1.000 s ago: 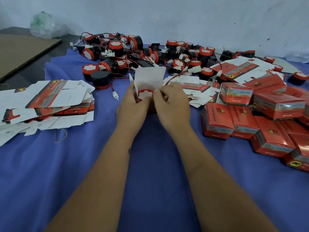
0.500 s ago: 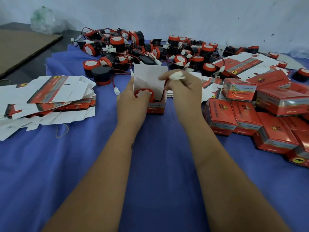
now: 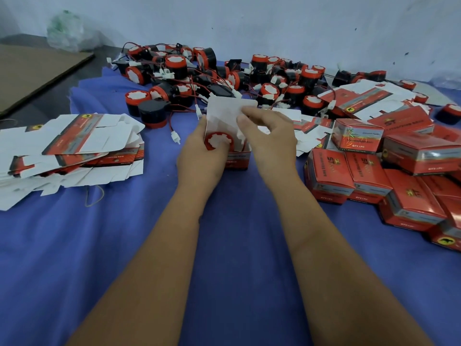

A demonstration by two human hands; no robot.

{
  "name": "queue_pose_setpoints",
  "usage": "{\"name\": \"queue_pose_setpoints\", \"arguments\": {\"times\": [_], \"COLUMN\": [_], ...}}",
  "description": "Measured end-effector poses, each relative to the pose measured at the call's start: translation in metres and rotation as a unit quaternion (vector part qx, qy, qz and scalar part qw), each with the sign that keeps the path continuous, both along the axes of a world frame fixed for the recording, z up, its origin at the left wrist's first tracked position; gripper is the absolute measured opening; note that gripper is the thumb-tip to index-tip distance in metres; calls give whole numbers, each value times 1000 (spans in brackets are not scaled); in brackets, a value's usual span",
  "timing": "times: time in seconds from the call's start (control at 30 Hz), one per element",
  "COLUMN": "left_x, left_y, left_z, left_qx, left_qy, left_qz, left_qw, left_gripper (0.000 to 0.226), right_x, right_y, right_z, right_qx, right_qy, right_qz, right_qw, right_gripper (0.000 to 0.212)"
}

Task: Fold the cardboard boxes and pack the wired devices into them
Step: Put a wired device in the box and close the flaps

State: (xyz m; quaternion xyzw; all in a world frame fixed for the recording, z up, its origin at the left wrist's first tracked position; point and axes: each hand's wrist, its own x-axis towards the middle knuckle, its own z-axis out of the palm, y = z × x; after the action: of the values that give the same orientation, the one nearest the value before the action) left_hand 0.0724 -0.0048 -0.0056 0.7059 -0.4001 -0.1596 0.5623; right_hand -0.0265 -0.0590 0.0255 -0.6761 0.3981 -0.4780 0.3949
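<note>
Midway, judging by the piles. Holding the open box (image 3: 234,156) near the middle of the desk (image 3: 124,245), left hand (image 3: 199,156) curled round it, one device (image 3: 219,143) already seated inside. Pinching the white lid flap (image 3: 229,108) with the right hand (image 3: 269,138). Still waiting: flat boxes (image 3: 72,146) at left, loose devices (image 3: 224,76) behind. Finished: packed boxes (image 3: 384,171) at right.

One head-worn wide-angle view looks forward and down along both forearms, close over the blue cloth (image 3: 74,270). The wall (image 3: 299,26) closes 12 o'clock; the floor (image 3: 62,96) shows at 10 o'clock.
</note>
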Motion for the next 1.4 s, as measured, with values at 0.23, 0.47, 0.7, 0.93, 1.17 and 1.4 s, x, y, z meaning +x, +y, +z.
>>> {"name": "queue_pose_setpoints", "arguments": {"times": [0.23,0.47,0.7,0.93,1.17,1.4], "left_x": [-3,-3,-3,-2,-3,-5], "left_y": [2,2,2,1,0,1], "left_z": [2,1,-1,0,0,-1], "left_qx": [9,12,9,6,4,-10], "left_qy": [-5,-3,6,15,13,14], "left_qz": [-13,-24,-33,-25,-26,-19], "left_qw": [1000,1000,999,1000,1000,1000], "left_gripper": [66,66,62,67,65,55], "right_x": [1,2,-4,-5,-1,-10], "right_y": [-6,-10,-8,-10,-13,-20], "right_z": [-12,-15,-10,-8,-15,-16], "right_qx": [-133,-147,-83,-125,-204,-251], "right_qy": [131,89,50,82,107,161], "right_qz": [-47,-26,-2,-5,-49,-30], "right_qw": [981,985,995,989,972,954], "right_gripper": [25,24,36,23,28,24]}}
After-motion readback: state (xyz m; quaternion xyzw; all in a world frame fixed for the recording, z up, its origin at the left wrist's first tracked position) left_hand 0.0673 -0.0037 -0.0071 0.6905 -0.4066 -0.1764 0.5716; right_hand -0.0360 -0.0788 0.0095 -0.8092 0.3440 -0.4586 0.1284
